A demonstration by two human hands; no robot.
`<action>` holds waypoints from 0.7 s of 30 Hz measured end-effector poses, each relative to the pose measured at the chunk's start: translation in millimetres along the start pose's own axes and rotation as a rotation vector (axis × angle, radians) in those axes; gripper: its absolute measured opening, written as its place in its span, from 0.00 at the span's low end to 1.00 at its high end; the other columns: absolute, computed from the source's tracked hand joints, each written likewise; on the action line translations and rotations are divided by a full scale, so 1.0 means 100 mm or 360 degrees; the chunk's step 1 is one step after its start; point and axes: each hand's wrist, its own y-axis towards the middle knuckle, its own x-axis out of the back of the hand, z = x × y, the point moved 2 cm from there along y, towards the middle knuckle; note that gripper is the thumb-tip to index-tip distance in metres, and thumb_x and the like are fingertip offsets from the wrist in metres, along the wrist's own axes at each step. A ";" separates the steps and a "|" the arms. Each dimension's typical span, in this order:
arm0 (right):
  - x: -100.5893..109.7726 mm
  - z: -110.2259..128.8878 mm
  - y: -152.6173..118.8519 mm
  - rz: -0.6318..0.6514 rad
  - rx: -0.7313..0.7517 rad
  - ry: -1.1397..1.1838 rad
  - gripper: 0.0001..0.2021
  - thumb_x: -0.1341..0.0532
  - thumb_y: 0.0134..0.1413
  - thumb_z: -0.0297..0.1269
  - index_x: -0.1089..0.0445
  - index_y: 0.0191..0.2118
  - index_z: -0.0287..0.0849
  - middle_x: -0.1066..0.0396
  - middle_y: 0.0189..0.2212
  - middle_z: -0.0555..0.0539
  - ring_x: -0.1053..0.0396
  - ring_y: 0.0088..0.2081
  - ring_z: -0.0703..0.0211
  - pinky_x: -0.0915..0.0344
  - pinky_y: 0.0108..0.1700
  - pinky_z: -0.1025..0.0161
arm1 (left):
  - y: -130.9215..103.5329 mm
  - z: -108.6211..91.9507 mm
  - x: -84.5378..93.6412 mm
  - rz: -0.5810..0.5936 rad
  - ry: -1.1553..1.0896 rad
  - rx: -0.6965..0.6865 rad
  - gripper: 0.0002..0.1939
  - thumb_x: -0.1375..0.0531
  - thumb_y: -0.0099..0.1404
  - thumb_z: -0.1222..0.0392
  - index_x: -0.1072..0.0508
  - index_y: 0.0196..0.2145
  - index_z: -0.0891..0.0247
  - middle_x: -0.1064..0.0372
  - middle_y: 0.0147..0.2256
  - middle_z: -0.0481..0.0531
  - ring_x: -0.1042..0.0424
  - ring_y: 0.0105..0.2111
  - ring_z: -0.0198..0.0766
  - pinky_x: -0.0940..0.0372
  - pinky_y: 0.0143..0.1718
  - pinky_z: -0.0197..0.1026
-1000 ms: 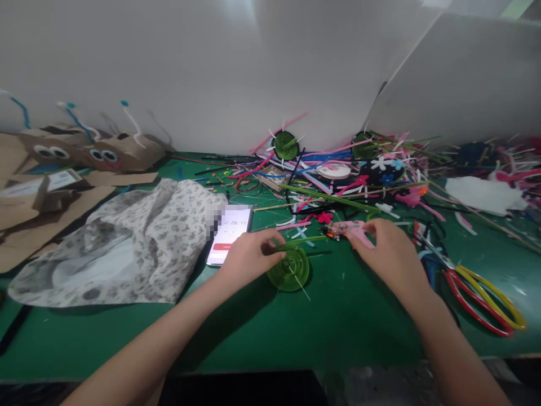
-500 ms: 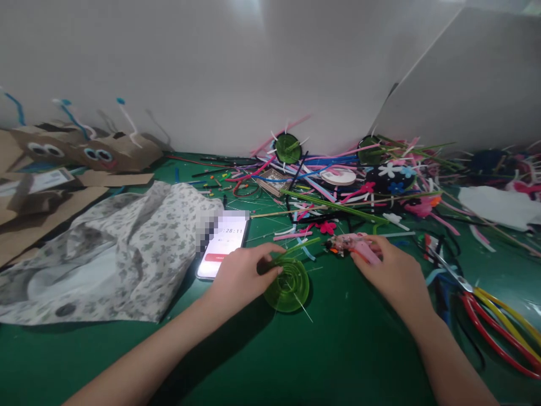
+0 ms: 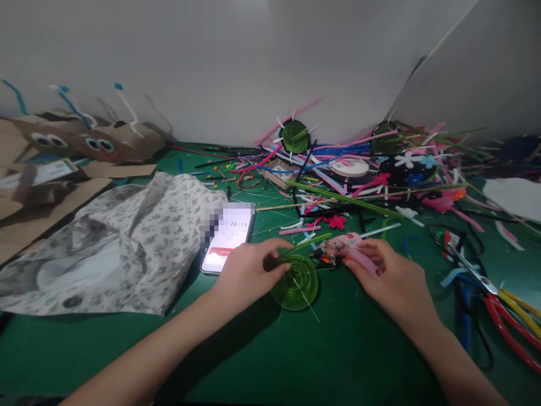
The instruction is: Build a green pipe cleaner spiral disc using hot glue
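A translucent green coil (image 3: 295, 283) lies flat on the green table, with thin glue-like strands across it. My left hand (image 3: 257, 268) pinches a green strip (image 3: 310, 242) at the coil's upper left edge. To the right, my right hand (image 3: 382, 268) is closed round a pink glue gun (image 3: 359, 258), whose dark tip points left toward the strip. A clear stick (image 3: 380, 230) comes out behind the gun. Whether the tip touches the strip cannot be told.
A lit phone (image 3: 228, 237) and a patterned cloth (image 3: 127, 242) lie to the left, below brown paper figures (image 3: 99, 144). Pipe cleaners (image 3: 338, 152) are piled along the wall. Red-handled scissors (image 3: 501, 310) lie at the right.
The glue gun has moved left, closer to the green strip and coil, in my right hand. My left hand keeps its pinch. The whole view has shifted slightly.
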 end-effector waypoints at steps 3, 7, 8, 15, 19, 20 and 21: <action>-0.01 0.01 -0.01 -0.0002 0.0021 -0.0012 0.12 0.37 0.49 0.45 0.32 0.39 0.49 0.24 0.30 0.52 0.26 0.30 0.56 0.35 0.30 0.64 | 0.00 0.00 0.00 -0.0003 -0.0012 -0.0023 0.15 0.38 0.60 0.57 0.26 0.46 0.50 0.26 0.30 0.45 0.28 0.28 0.38 0.38 0.28 0.37; -0.02 0.03 -0.01 0.0012 0.0038 -0.0017 0.10 0.36 0.49 0.44 0.32 0.37 0.49 0.25 0.30 0.53 0.27 0.29 0.58 0.37 0.30 0.65 | 0.00 -0.01 0.00 0.0006 -0.0021 -0.0030 0.15 0.37 0.60 0.57 0.26 0.46 0.50 0.26 0.30 0.45 0.28 0.28 0.37 0.38 0.28 0.37; -0.02 0.04 -0.01 0.0008 0.0041 -0.0022 0.10 0.36 0.49 0.44 0.32 0.37 0.49 0.25 0.29 0.53 0.27 0.29 0.58 0.37 0.29 0.65 | 0.00 -0.01 0.00 0.0007 -0.0022 -0.0032 0.15 0.38 0.60 0.57 0.26 0.46 0.51 0.26 0.30 0.45 0.28 0.28 0.37 0.38 0.28 0.37; -0.02 0.03 -0.01 0.0027 0.0031 -0.0034 0.09 0.36 0.48 0.44 0.32 0.35 0.49 0.25 0.28 0.54 0.28 0.27 0.57 0.39 0.28 0.64 | 0.01 -0.01 0.00 -0.0001 0.0000 -0.0055 0.15 0.37 0.60 0.58 0.25 0.46 0.49 0.25 0.30 0.44 0.27 0.29 0.38 0.38 0.28 0.37; -0.01 0.04 -0.01 0.0028 0.0035 -0.0032 0.08 0.37 0.49 0.44 0.33 0.35 0.48 0.25 0.29 0.53 0.28 0.27 0.57 0.39 0.28 0.64 | 0.00 -0.01 0.01 -0.0008 -0.0002 -0.0066 0.16 0.37 0.59 0.58 0.25 0.46 0.49 0.25 0.31 0.44 0.27 0.29 0.38 0.37 0.29 0.37; -0.01 0.04 -0.01 0.0032 0.0033 -0.0031 0.08 0.37 0.49 0.44 0.33 0.35 0.48 0.25 0.29 0.53 0.28 0.27 0.57 0.39 0.28 0.64 | -0.01 -0.01 0.01 -0.0007 -0.0003 -0.0062 0.16 0.37 0.59 0.58 0.25 0.46 0.49 0.25 0.31 0.44 0.26 0.30 0.38 0.37 0.29 0.37; -0.01 0.04 -0.01 0.0034 0.0031 -0.0030 0.08 0.37 0.49 0.44 0.33 0.35 0.48 0.25 0.29 0.53 0.28 0.27 0.57 0.39 0.28 0.64 | -0.01 -0.01 0.01 -0.0003 -0.0004 -0.0057 0.16 0.37 0.60 0.58 0.25 0.46 0.49 0.25 0.31 0.44 0.26 0.30 0.38 0.37 0.29 0.37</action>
